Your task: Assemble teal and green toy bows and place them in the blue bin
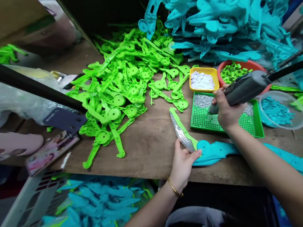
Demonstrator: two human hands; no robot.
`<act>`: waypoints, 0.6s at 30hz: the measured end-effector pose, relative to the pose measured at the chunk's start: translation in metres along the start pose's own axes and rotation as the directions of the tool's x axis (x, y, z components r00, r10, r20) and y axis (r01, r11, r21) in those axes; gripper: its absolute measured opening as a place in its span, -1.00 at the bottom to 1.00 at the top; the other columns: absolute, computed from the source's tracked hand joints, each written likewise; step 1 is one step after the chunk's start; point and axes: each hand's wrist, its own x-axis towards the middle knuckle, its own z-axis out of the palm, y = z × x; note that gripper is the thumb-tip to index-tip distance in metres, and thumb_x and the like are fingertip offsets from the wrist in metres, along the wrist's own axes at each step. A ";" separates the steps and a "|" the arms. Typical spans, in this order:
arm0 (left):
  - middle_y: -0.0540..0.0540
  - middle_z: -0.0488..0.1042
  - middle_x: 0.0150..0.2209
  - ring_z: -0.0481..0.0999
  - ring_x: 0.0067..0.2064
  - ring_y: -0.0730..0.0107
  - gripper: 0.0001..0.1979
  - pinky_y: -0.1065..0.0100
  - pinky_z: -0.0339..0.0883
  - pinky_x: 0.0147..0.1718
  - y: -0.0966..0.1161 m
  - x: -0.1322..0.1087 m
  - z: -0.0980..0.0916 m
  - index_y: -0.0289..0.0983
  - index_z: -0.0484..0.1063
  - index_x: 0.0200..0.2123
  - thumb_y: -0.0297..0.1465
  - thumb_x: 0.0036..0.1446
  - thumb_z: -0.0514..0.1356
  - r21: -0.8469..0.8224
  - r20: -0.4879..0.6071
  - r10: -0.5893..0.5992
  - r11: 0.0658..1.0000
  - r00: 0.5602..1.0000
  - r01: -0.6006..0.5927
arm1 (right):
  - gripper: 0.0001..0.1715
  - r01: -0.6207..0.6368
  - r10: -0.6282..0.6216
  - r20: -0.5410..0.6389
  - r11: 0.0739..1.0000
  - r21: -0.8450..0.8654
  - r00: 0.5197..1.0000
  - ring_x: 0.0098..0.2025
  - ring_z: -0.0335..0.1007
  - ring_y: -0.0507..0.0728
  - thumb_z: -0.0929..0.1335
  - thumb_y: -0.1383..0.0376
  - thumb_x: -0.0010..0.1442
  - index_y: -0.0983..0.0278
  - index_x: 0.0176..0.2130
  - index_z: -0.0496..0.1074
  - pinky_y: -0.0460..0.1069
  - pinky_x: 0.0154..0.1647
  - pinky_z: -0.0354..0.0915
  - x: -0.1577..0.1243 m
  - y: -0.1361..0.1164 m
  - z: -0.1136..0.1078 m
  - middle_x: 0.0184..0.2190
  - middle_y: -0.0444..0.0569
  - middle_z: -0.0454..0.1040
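Item: my right hand [227, 109], fingers wrapped round a grey power driver [248, 87], its long axis laid from about 3 o'clock to a tip between 8 and 9 o'clock, over the green tray [200, 119]; whether the tip touches the small silvery pieces [201, 101] there, I cannot tell. Item: my left hand [181, 161], narrowed to a pinch of thumb and fingers on a blue part [212, 152], where a green part [182, 126] with a silvery blade meets it. Relation: that joint lies at 7 o'clock from the driver's tip, near but apart, outside the tray; my left hand is the nearer, being on it. Axes: green part towards 11 o'clock, blue part towards 3 o'clock, passing behind my right forearm; whether the blue plastic [294, 161] beyond is the same part, I cannot tell. Neighbours, from my right hand: yellow tray [212, 71] at 11 o'clock, red bowl [257, 66] at 1 o'clock, clear tub [299, 114] at 3 to 4 o'clock. Writing: none legible; a phone [52, 152], well off at 9 o'clock, shows a picture; the dark blue slab [64, 120] by it bears a faint mark, too small to read.
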 end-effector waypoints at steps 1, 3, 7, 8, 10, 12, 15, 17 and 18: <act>-0.06 0.58 -0.33 0.56 -0.33 0.40 -0.24 0.36 0.41 -0.24 0.000 0.000 0.000 -0.25 0.08 0.05 -0.42 -0.18 0.42 0.002 0.000 0.003 1.000 1.000 -0.003 | -0.69 0.007 -0.007 0.006 1.000 -0.001 1.000 -0.63 0.30 -0.04 0.42 0.14 -0.01 0.30 -0.35 0.36 -0.04 -0.55 0.33 0.002 -0.001 0.000 -0.54 -0.19 0.39; -0.06 0.58 -0.33 0.56 -0.32 0.39 -0.24 0.35 0.41 -0.23 0.000 0.000 0.000 -0.25 0.08 0.05 -0.42 -0.17 0.42 0.002 -0.001 0.002 1.000 1.000 -0.002 | -0.71 0.016 -0.016 0.012 1.000 0.013 1.000 -0.63 0.30 -0.04 0.43 0.16 -0.01 0.30 -0.35 0.36 -0.04 -0.54 0.33 0.005 -0.007 0.000 -0.55 -0.20 0.39; -0.05 0.57 -0.35 0.56 -0.34 0.39 -0.26 0.36 0.41 -0.25 -0.001 0.000 0.000 -0.25 0.10 0.03 -0.41 -0.18 0.42 0.004 -0.017 0.006 1.000 1.000 -0.006 | -0.74 0.031 -0.033 0.017 0.992 0.121 0.999 -0.64 0.28 -0.05 0.42 0.19 0.03 0.23 -0.28 0.34 -0.05 -0.59 0.30 -0.001 -0.041 -0.008 -0.49 -0.21 0.44; -0.05 0.57 -0.36 0.56 -0.34 0.39 -0.27 0.36 0.41 -0.26 -0.001 0.000 0.001 -0.25 0.10 0.03 -0.41 -0.18 0.42 0.004 -0.017 0.011 1.000 1.000 -0.011 | -0.76 0.019 -0.025 0.041 0.988 0.151 0.999 -0.64 0.28 -0.05 0.41 0.21 0.05 0.21 -0.27 0.34 -0.06 -0.60 0.29 -0.008 -0.052 -0.012 -0.46 -0.21 0.45; -0.03 0.56 -0.37 0.56 -0.35 0.38 -0.28 0.35 0.41 -0.27 -0.001 0.001 0.001 -0.24 0.12 0.01 -0.42 -0.18 0.42 -0.003 -0.012 0.020 1.000 1.000 -0.020 | -0.79 -0.048 0.020 0.141 0.979 0.197 0.990 -0.63 0.28 -0.06 0.39 0.25 0.07 0.18 -0.23 0.36 -0.07 -0.61 0.29 -0.025 -0.070 -0.022 -0.43 -0.21 0.45; -0.03 0.56 -0.36 0.57 -0.34 0.35 -0.30 0.33 0.42 -0.27 -0.002 0.002 0.000 -0.23 0.13 -0.02 -0.42 -0.19 0.43 -0.012 -0.010 0.018 1.000 1.000 -0.018 | -0.76 -0.124 0.062 0.271 0.969 0.216 0.960 -0.60 0.32 -0.06 0.39 0.28 0.08 0.16 -0.18 0.36 -0.06 -0.58 0.32 -0.044 -0.081 -0.033 -0.39 -0.21 0.46; -0.03 0.56 -0.36 0.57 -0.35 0.33 -0.30 0.32 0.43 -0.29 -0.002 0.003 0.000 -0.23 0.14 -0.02 -0.41 -0.20 0.43 -0.019 -0.009 0.004 1.000 1.000 -0.005 | -0.69 -0.132 0.040 0.375 0.965 0.225 0.926 -0.57 0.35 -0.03 0.39 0.28 0.08 0.13 -0.13 0.34 -0.04 -0.56 0.34 -0.063 -0.081 -0.045 -0.35 -0.18 0.47; -0.03 0.56 -0.36 0.57 -0.36 0.33 -0.28 0.32 0.43 -0.30 -0.002 0.004 0.000 -0.22 0.13 0.00 -0.41 -0.19 0.43 -0.021 -0.008 -0.002 1.000 1.000 0.002 | -0.66 -0.109 0.014 0.395 0.970 0.218 0.919 -0.57 0.34 -0.02 0.39 0.29 0.07 0.11 -0.11 0.33 -0.04 -0.57 0.34 -0.069 -0.074 -0.047 -0.36 -0.18 0.46; -0.03 0.56 -0.36 0.57 -0.36 0.34 -0.28 0.33 0.43 -0.31 -0.002 0.004 0.000 -0.22 0.13 0.00 -0.41 -0.20 0.44 -0.023 -0.010 -0.003 1.000 1.000 0.002 | -0.65 -0.102 0.010 0.403 0.973 0.208 0.915 -0.57 0.34 -0.02 0.39 0.29 0.07 0.10 -0.11 0.33 -0.04 -0.58 0.33 -0.070 -0.070 -0.047 -0.38 -0.19 0.45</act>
